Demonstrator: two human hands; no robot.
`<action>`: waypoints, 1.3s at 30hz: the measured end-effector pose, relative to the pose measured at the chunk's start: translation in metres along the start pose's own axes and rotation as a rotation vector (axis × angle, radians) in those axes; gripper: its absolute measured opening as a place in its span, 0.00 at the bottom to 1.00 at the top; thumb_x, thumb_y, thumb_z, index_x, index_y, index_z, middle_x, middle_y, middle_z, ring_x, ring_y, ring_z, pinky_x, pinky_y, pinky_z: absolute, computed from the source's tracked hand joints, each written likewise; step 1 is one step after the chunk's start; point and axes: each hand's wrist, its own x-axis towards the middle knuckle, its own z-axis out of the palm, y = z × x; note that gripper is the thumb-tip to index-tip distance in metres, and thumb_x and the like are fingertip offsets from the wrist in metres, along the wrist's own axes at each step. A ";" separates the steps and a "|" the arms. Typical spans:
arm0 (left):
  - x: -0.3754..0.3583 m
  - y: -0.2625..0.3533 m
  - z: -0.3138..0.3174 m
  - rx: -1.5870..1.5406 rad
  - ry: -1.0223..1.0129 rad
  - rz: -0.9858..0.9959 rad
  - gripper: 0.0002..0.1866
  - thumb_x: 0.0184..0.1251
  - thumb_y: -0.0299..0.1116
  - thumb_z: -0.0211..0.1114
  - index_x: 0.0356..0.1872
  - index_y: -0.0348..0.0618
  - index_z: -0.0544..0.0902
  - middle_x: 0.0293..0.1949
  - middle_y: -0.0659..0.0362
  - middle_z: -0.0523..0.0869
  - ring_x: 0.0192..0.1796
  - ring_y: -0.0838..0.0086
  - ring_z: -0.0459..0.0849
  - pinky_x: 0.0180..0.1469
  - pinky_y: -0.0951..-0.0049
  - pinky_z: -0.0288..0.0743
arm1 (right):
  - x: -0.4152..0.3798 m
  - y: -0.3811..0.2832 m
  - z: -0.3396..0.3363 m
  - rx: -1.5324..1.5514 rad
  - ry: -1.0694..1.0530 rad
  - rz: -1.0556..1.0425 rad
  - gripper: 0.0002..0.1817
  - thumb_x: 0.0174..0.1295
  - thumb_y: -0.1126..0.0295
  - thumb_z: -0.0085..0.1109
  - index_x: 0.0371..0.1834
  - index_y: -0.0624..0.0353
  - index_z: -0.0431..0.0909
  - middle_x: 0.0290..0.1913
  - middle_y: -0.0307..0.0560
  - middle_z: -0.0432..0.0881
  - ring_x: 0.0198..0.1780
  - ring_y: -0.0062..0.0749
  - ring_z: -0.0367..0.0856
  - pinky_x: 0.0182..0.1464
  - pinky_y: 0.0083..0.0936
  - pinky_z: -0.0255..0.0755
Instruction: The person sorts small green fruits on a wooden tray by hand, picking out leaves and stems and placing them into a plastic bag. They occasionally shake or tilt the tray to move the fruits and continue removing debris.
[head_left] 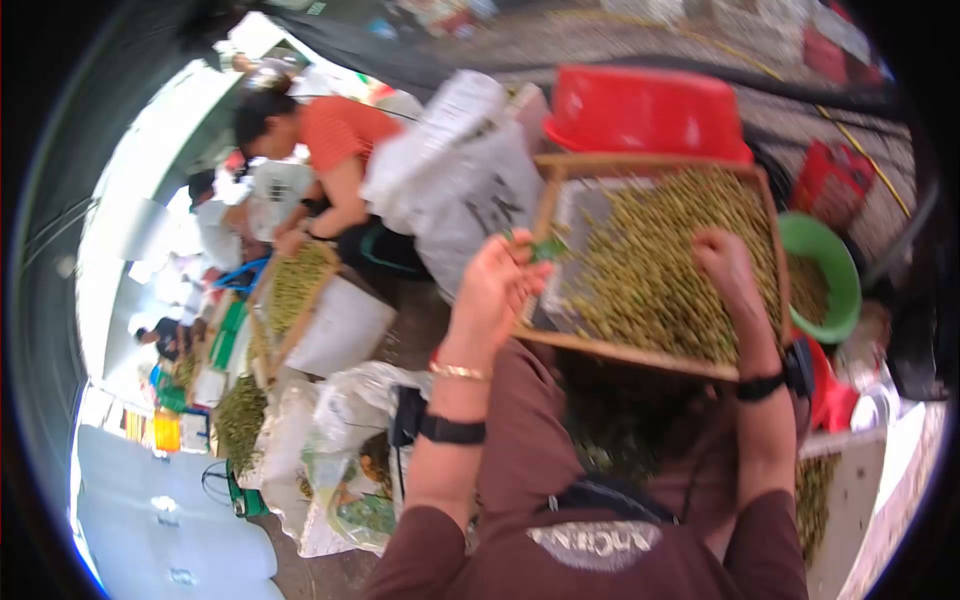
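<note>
A wooden-framed tray (625, 350) rests in front of me, its right and middle parts covered with small greenish-yellow buds or pods (650, 260). My left hand (500, 290) is raised at the tray's left edge, its fingertips pinched on a green leaf (547, 250). Over the right part of the pile is my right hand (727, 262), with its fingers curled in. Whether anything small sits between those fingers cannot be made out.
A red tub (645, 110) stands behind the tray, and a green bowl (825, 280) at its right. White sacks (470, 200) lie to the left. Beyond them a person in an orange shirt (340, 130) bends over another tray (300, 290). Plastic bags (360, 400) sit at lower left.
</note>
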 end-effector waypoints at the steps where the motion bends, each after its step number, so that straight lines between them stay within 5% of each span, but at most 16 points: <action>1: 0.013 -0.012 0.007 0.017 -0.035 -0.026 0.18 0.56 0.19 0.53 0.51 0.35 0.70 0.43 0.56 0.78 0.42 0.66 0.82 0.41 0.74 0.77 | -0.005 -0.015 0.005 0.098 0.005 0.055 0.08 0.52 0.76 0.52 0.33 0.69 0.78 0.22 0.40 0.76 0.21 0.21 0.73 0.23 0.20 0.65; 5: 0.036 -0.057 0.028 0.028 -0.073 -0.207 0.19 0.56 0.17 0.51 0.51 0.35 0.70 0.43 0.55 0.78 0.42 0.65 0.82 0.41 0.74 0.77 | -0.019 -0.040 0.025 0.415 -0.221 0.112 0.16 0.49 0.78 0.54 0.43 0.65 0.77 0.25 0.49 0.80 0.26 0.26 0.79 0.31 0.25 0.72; 9: 0.046 -0.067 0.036 0.098 -0.166 -0.232 0.20 0.57 0.17 0.49 0.54 0.37 0.69 0.44 0.56 0.78 0.42 0.68 0.83 0.42 0.75 0.77 | -0.022 -0.064 0.044 0.242 -0.164 0.006 0.18 0.49 0.78 0.54 0.47 0.64 0.75 0.26 0.54 0.80 0.29 0.37 0.81 0.34 0.29 0.73; 15: 0.051 -0.079 0.037 0.238 -0.213 -0.215 0.23 0.56 0.18 0.46 0.57 0.37 0.66 0.44 0.56 0.77 0.43 0.72 0.80 0.45 0.77 0.75 | -0.017 -0.054 0.046 0.122 -0.233 0.023 0.13 0.49 0.74 0.54 0.39 0.65 0.78 0.29 0.56 0.81 0.32 0.43 0.81 0.36 0.31 0.73; 17: 0.053 -0.080 0.037 0.331 -0.171 -0.259 0.24 0.58 0.18 0.45 0.59 0.36 0.65 0.46 0.53 0.77 0.44 0.71 0.81 0.44 0.77 0.75 | -0.014 -0.050 0.045 0.126 -0.207 0.050 0.09 0.51 0.75 0.55 0.35 0.67 0.78 0.22 0.50 0.79 0.26 0.28 0.77 0.30 0.26 0.71; 22: 0.059 -0.094 0.034 0.322 -0.185 -0.287 0.26 0.59 0.18 0.44 0.62 0.37 0.61 0.48 0.50 0.77 0.44 0.69 0.81 0.44 0.76 0.76 | -0.001 -0.025 0.038 -0.145 0.090 -0.042 0.14 0.51 0.74 0.55 0.41 0.67 0.78 0.23 0.49 0.80 0.25 0.26 0.77 0.29 0.25 0.70; 25: 0.060 -0.104 0.035 0.262 -0.237 -0.301 0.27 0.59 0.19 0.44 0.63 0.37 0.61 0.46 0.51 0.78 0.43 0.70 0.82 0.44 0.77 0.75 | -0.003 -0.027 0.044 0.135 -0.154 0.147 0.17 0.49 0.73 0.56 0.43 0.69 0.77 0.26 0.57 0.80 0.26 0.37 0.80 0.31 0.31 0.72; 29: 0.061 -0.111 0.041 0.224 -0.281 -0.268 0.29 0.56 0.17 0.42 0.63 0.37 0.61 0.36 0.56 0.80 0.38 0.74 0.82 0.39 0.80 0.75 | -0.003 -0.030 0.047 0.378 -0.328 0.278 0.18 0.52 0.71 0.58 0.44 0.71 0.77 0.21 0.44 0.77 0.22 0.21 0.73 0.25 0.21 0.67; 32: 0.061 -0.109 0.039 0.225 -0.403 -0.266 0.30 0.53 0.16 0.42 0.63 0.37 0.61 0.33 0.56 0.80 0.35 0.75 0.82 0.37 0.80 0.75 | -0.002 -0.035 0.033 0.516 -0.617 0.444 0.09 0.56 0.67 0.57 0.30 0.63 0.79 0.20 0.37 0.75 0.19 0.14 0.68 0.20 0.13 0.59; 39: 0.058 -0.110 0.040 -0.011 -0.423 -0.286 0.32 0.51 0.17 0.44 0.63 0.39 0.62 0.30 0.55 0.80 0.30 0.73 0.81 0.34 0.79 0.75 | -0.003 -0.031 0.033 0.646 -0.529 0.530 0.11 0.56 0.66 0.56 0.21 0.60 0.73 0.19 0.36 0.73 0.18 0.15 0.70 0.19 0.12 0.61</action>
